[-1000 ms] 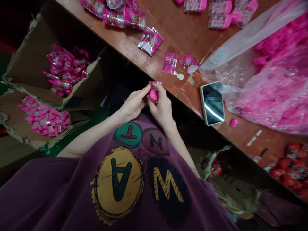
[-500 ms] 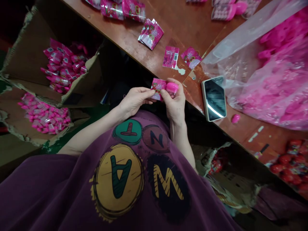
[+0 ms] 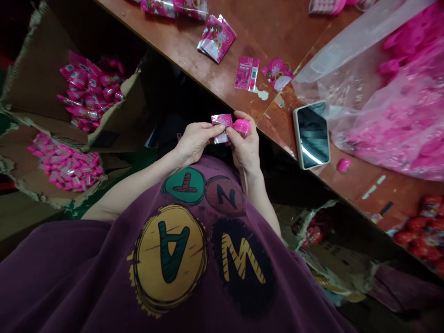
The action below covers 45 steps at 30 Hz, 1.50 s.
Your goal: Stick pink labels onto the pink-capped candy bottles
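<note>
Between both hands, in front of my shirt, is a small pink printed packet point(image 3: 222, 120). My left hand point(image 3: 194, 142) is closed, pinching the packet's left side between thumb and fingers. My right hand point(image 3: 247, 145) is closed around a small container with a round bright pink cap point(image 3: 242, 126), and its thumb presses at the packet's right edge. The container's body is mostly hidden by the fingers. On the table edge beyond lie a stack of similar packets point(image 3: 218, 39), a single packet point(image 3: 247, 73) and another packet point(image 3: 277, 74).
A phone point(image 3: 312, 135) lies on the wooden table point(image 3: 270, 32), beside a pink cap point(image 3: 343, 165) and a clear bag of pink pieces point(image 3: 398, 120). Red items point(image 3: 423, 231) sit at the right. Cardboard boxes point(image 3: 27, 92) at the left hold filled pink packets point(image 3: 86, 92) and small pink pieces point(image 3: 67, 162).
Both hands have shifted slightly left with the packet and the pink-capped container. The packet is tilted differently. The table's contents appear a little higher, as the view has moved.
</note>
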Tool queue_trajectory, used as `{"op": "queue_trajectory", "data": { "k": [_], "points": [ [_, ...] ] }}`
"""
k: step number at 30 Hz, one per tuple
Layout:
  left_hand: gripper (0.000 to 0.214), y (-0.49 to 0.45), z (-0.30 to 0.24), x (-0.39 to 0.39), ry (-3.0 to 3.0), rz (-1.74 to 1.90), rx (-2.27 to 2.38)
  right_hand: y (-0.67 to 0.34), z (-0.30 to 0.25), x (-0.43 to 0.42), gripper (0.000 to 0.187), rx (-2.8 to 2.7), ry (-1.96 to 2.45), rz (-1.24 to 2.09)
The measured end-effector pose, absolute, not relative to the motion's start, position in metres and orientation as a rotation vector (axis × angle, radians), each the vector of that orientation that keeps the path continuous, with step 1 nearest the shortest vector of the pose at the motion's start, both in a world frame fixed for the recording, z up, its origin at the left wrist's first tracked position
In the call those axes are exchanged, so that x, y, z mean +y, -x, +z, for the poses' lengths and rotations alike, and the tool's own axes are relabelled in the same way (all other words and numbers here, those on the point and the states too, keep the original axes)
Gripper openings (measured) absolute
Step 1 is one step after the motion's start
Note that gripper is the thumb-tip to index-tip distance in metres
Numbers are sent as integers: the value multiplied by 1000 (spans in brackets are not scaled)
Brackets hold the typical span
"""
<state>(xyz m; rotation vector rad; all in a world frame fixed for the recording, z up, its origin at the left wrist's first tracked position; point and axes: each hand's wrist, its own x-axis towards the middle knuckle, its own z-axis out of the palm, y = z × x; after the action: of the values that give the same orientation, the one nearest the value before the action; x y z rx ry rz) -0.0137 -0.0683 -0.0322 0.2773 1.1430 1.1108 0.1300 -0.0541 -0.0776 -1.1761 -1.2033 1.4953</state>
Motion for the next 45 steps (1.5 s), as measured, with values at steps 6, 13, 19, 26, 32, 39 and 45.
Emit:
{"op": "queue_trajectory", "data": {
  "k": [6,13,19,26,32,39,45],
  "points": [
    [31,17,-30,-68,-244,1011,1185,-131,-75,-55,57,-1175,1152,1529],
    [18,29,-33,-66,-206,1035,1161,-132,-58,-56,56,-899,1159,1736],
    [23,39,-40,-60,-61,1146,1199,-139,-42,-66,44,-542,1007,2013],
    [22,32,-43,-59,80,1068,1205,-146,-42,-72,51,-482,996,2064],
    [23,30,-48,-62,133,1084,1139,-140,-45,-78,71,-967,1215,1710],
    [23,28,-52,-65,107,1092,1142,-127,-65,-79,68,-1280,1362,1355],
    [29,25,-45,-65,-20,1056,1206,-126,-61,-85,58,-1281,1313,1449]
  ]
}}
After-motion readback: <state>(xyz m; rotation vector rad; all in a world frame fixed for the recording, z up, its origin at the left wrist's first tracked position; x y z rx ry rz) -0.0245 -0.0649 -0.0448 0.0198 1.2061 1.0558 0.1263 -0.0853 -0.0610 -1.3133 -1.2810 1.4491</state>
